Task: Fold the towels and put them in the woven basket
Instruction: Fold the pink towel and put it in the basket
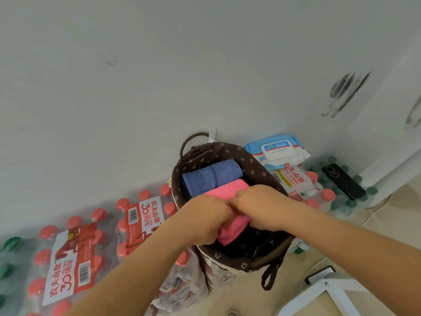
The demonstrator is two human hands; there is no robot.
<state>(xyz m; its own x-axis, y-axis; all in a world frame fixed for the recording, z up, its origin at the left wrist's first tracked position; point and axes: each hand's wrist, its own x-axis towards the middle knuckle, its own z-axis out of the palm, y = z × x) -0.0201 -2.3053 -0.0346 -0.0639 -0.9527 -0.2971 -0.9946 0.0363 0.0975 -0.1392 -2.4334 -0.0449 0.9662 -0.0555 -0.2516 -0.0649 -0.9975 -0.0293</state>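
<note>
Head view: woven basket [262, 173] sits in the ctr of the frame, just below mid-height, w/ a brown flower-print liner folded over its rim and a loop handle [193, 140] at its upper-left end, close to a white hook [212, 134] on the wall. A dark liner strap [271, 277] hangs off the lower rim. Inside, a folded blue towel [211, 176] lies in the upper part of the basket; the pink towel [230, 190] lies just below it, touching it, running diagonally toward the lower ctr of the basket. Both forearms come in from the bottom of the frame. L hand [205, 218] has its fingers curled round the pink towel's left side; R hand [262, 206] grips its right side, fingers curled down over the cloth. The two hands' knuckles meet above the towel's middle. The towel's lower end shows between the hands, inside the rim; can't tell if it rests on the basket floor. Lower left: shrink-wrapped water bottle packs [68, 258] w/ red caps and red-white labels, one pack touching the basket's left side. Upper right of the basket: a blue-white wet wipes pack [278, 149] on top of another red-cap pack. Further right: a dark phone [344, 181] lying on green-capped bottles [350, 201]. Bottom right corner: a white frame [330, 290] on the beige floor.
</note>
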